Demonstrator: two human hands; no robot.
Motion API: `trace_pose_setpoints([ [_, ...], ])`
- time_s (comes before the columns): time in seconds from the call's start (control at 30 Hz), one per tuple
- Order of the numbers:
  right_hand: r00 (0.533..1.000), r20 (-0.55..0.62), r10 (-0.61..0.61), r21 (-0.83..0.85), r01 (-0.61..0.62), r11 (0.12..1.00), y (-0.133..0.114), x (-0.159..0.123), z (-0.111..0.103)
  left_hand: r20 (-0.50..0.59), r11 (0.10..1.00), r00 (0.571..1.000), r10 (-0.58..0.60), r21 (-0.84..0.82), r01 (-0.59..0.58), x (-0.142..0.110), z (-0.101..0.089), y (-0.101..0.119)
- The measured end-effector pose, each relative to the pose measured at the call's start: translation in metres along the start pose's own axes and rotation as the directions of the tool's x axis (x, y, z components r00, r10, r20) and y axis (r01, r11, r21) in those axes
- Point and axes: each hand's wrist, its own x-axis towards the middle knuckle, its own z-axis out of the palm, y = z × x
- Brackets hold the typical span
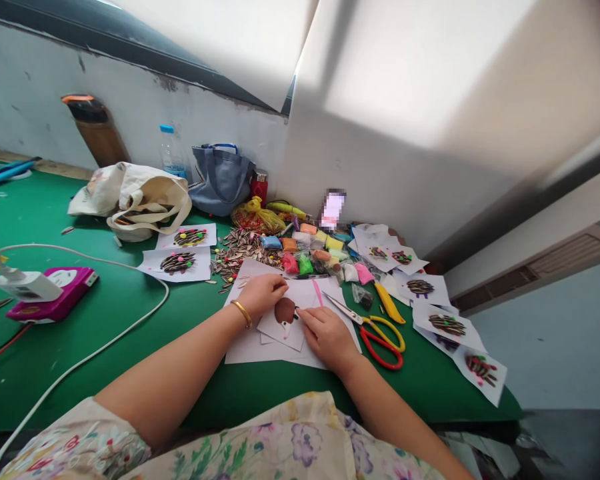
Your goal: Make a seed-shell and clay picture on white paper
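On a small white paper card (270, 328) lies a flat, round brown clay shape (284, 309) with a pale pointed snout. The card rests on larger white sheets (240, 348). My left hand (261, 293), with a gold bangle at its wrist, is just above the brown shape's upper left; its fingers are pinched together, and whatever they hold is hidden. At the shape's right edge, my right hand (329, 335) has thumb and finger closed on a small black piece (297, 311). To its right lie scissors (367, 321) with red and yellow handles, blades apart.
Sunflower seeds (240, 250) are heaped behind the sheets, beside coloured clay packets (305, 265). Finished-looking seed-covered cards (447, 325) line the right edge. A yellow cutter (390, 303) lies near the scissors. A white cable (105, 337) crosses the green table (190, 393) at left.
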Motion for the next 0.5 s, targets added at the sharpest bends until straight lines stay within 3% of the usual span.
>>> trace_pose_setpoints([
  [0.23,1.0,0.017,0.017,0.019,-0.017,1.0,-0.0039,0.0018,-0.001,0.001,1.0,1.0,-0.002,-0.009,0.002,-0.0002,-0.0008,0.001],
  [0.5,0.996,-0.075,0.053,0.137,-0.042,0.99,-0.0002,-0.001,-0.0032,0.005,1.0,1.0,0.005,-0.007,-0.005,-0.0001,0.0001,-0.0002],
])
